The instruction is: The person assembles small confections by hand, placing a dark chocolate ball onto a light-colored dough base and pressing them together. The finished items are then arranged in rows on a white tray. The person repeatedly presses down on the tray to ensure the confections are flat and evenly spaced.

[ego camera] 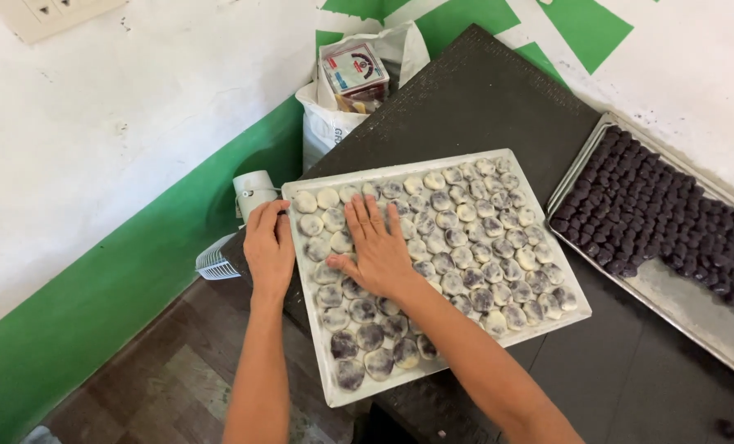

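Nearest the camera, two bare forearms reach up from the bottom edge toward a white tray [334, 393] that sits on a dark table [630, 370]. The tray is nearly square and lies turned, one corner toward the person and the opposite corner toward the wall; its near-left edge hangs past the table edge. It is packed with flattened round dough pieces [466, 247], pale and floury, with a dark filling showing through most strongly at the near corner.

The left hand [269, 245] rests on the tray's left rim, fingers together and curled lightly over the edge, pointing away from the person. The right hand [378, 247] lies flat and spread, palm down, on the dough pieces in the left part of the tray; it grips nothing.

Farther right, well apart from the hands, a metal tray [696, 316] holds many small dark balls [663, 222]. Just beyond the left hand stands a small white fan [234, 226]. At the far corner, a white bag [334, 115] leans against the green-and-white wall [96, 148].
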